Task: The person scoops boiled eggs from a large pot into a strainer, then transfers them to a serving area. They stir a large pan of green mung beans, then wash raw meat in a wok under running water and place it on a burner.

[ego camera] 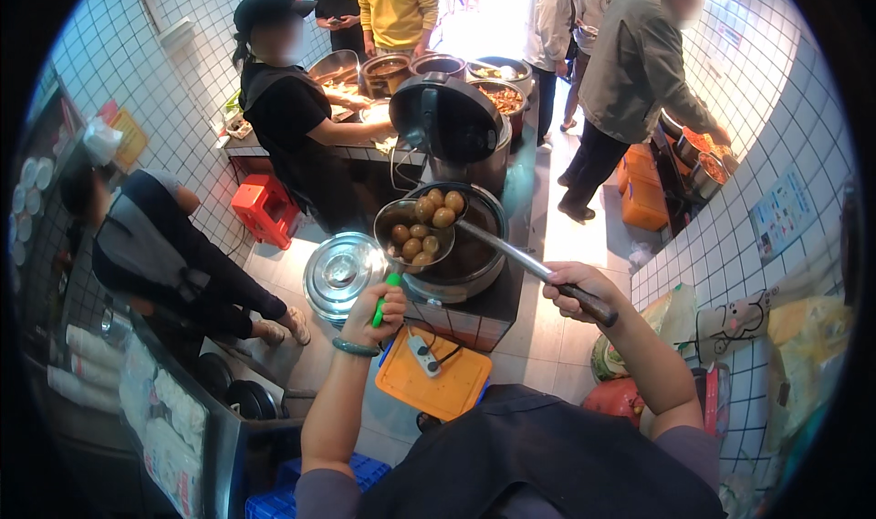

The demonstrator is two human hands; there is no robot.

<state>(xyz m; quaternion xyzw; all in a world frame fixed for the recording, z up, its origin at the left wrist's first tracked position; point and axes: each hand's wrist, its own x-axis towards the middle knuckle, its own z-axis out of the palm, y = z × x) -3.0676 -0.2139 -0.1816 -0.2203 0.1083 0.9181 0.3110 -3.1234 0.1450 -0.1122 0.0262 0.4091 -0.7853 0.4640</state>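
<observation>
My left hand (376,313) grips the green handle (387,300) of a round metal strainer (380,226), which holds several brown eggs (412,248) at the left of a large round cooker (489,279). In my right hand (580,292) is the dark end of a long metal ladle (510,250). Its bowl, loaded with more brown eggs (443,216), is over the strainer's upper right part; whether the two touch I cannot tell. Dark liquid (472,253) shows in the cooker beneath. A round metal lid (344,267) lies to the left of the cooker.
A cooker with a raised black lid (445,118) stands beyond. A co-worker (284,108) is at the food counter, another person (171,245) at the left, a third (619,74) at the right. An orange-lidded box (438,389) bearing a power strip (422,356) lies near me.
</observation>
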